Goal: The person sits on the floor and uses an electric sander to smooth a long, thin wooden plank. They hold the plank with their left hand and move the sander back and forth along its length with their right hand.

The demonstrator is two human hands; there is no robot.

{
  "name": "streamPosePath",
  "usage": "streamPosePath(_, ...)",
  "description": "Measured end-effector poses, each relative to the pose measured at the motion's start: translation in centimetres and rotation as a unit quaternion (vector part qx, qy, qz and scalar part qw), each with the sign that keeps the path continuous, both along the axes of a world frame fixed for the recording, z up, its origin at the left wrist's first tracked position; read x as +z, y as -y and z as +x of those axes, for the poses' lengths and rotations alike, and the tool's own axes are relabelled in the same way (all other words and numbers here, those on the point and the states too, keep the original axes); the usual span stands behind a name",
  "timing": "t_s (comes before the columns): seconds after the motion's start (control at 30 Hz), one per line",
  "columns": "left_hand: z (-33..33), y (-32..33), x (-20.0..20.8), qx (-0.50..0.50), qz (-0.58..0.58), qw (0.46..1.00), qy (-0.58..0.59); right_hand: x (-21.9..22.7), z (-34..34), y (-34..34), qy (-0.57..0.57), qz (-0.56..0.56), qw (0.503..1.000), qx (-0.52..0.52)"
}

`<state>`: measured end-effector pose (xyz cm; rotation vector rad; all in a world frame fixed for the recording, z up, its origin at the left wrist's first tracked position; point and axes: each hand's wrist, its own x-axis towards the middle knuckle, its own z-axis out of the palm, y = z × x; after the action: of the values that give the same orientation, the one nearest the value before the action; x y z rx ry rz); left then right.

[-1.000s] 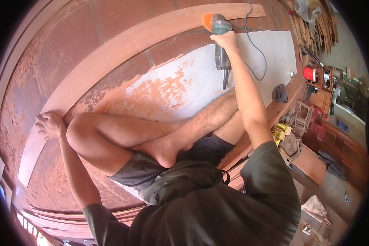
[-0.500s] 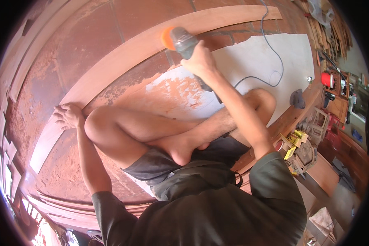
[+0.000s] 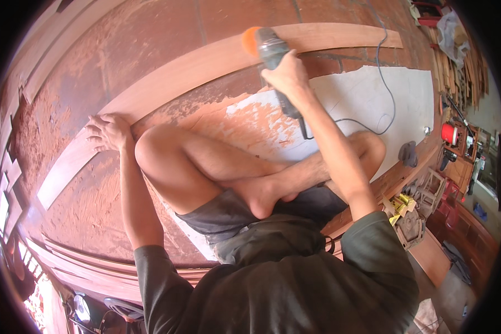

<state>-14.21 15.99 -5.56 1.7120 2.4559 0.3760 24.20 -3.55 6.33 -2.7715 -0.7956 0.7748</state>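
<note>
A long, thin wooden plank (image 3: 172, 75) lies on the dusty reddish floor beyond my crossed legs, curved by the lens. My left hand (image 3: 110, 132) rests flat on its left part, fingers spread. My right hand (image 3: 288, 72) is closed around the body of an angle grinder (image 3: 273, 50), out in front at arm's length. The grinder's orange disc (image 3: 251, 41) is at the plank's far edge. Whether it presses on the wood I cannot tell. From the tool's rear end, a dark cord (image 3: 393, 106) runs away to the right.
A white sheet (image 3: 367, 89) dusted with reddish powder lies between the plank and my legs. More boards (image 3: 55, 53) lie at the far left. On the right are a wooden beam (image 3: 420, 161), a yellow box (image 3: 402, 207), a red-and-white container (image 3: 450, 132) and stacked wood strips (image 3: 456, 78).
The view has shifted, so the scene sits further right. My right hand has moved the grinder slightly toward the plank's far edge. My left hand still lies on the plank.
</note>
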Motion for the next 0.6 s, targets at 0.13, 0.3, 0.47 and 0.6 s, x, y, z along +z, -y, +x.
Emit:
streamPosePath(0.13,0.5,0.0,-0.2,-0.009,-0.002,1.000,0.010,-1.9,-4.1,-0.5,0.010,0.049,0.997,0.064)
streamPosePath(0.3,-2.7,-0.4,-1.1,-0.148,-0.003,0.988,-0.044,-0.5,-2.2,-0.6,-0.033,0.053,0.998,0.026)
streamPosePath(0.47,-7.2,-1.6,0.1,-0.456,-0.032,0.889,-0.003,-1.9,6.8,3.8,-0.152,0.203,0.964,-0.082)
streamPosePath(0.6,-7.3,-2.6,3.7,-0.513,-0.062,0.854,-0.055,-0.6,9.0,6.9,-0.280,0.319,0.886,-0.185)
